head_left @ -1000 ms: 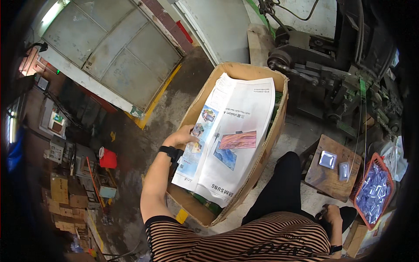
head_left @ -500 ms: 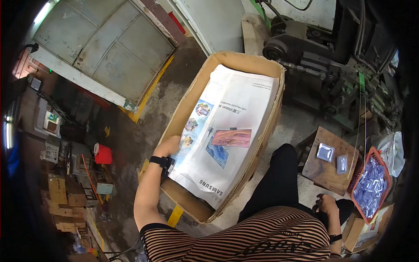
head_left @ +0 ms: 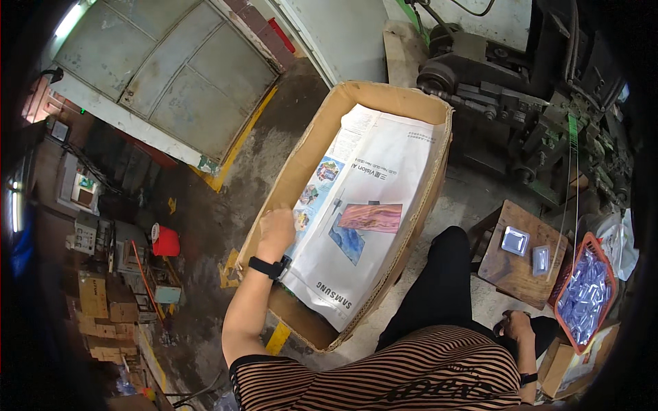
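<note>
A long open cardboard box [head_left: 291, 171] slants across the middle in front of me. Spread flat inside it is a printed newspaper sheet [head_left: 329, 274] with coloured pictures, and nothing beneath it shows. My left hand [head_left: 277, 229], with a black band on its wrist, reaches over the box's left wall. Its fingers are closed at the sheet's left edge, fingertips hidden. Low at the right, my right hand [head_left: 519, 325] rests by my dark-trousered knee with curled fingers. A small dark shape shows at them, too unclear to name.
Right of my leg stands a wooden stool [head_left: 500, 267] with two small clear plastic cases [head_left: 515, 241]. Beside it is a red basket [head_left: 556, 312] full of clear plastic pieces. Dark machinery [head_left: 493, 89] fills the upper right; a red bucket [head_left: 164, 241] stands far left.
My left hand has moved right, further into the box, and closed at the newspaper's edge. The sheet's far left corner looks more creased and folded. My right hand stays by the knee.
</note>
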Motion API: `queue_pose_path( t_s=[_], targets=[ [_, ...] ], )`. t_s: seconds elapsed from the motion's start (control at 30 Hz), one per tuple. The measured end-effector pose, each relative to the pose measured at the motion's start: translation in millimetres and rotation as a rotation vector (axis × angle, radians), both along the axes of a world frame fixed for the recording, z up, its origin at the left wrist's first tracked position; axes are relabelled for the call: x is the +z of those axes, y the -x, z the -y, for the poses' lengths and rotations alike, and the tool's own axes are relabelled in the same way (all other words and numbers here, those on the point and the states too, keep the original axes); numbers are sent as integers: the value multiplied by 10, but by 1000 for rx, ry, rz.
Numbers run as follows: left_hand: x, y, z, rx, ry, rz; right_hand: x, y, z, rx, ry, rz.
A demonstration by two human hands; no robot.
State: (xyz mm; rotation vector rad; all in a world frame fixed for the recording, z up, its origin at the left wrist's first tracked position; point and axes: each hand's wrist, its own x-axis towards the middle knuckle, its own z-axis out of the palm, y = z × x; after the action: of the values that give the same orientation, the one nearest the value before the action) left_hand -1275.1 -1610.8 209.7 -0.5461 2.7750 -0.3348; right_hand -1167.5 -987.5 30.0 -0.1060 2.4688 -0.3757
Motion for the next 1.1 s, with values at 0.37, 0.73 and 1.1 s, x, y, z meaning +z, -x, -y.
queue_pose_path(
  t_s=[0.37,0.73,1.1],
  targets=[
    [-200,-101,-943,-600,-695,66,-31,-14,98,97,-19,65],
    [31,-174,-657,-695,-792,-63,-335,-88,-5,60,38,173],
    [917,-1132,-245,-95,-710,-316,-473,-95,-101,101,111,168]
  ],
)
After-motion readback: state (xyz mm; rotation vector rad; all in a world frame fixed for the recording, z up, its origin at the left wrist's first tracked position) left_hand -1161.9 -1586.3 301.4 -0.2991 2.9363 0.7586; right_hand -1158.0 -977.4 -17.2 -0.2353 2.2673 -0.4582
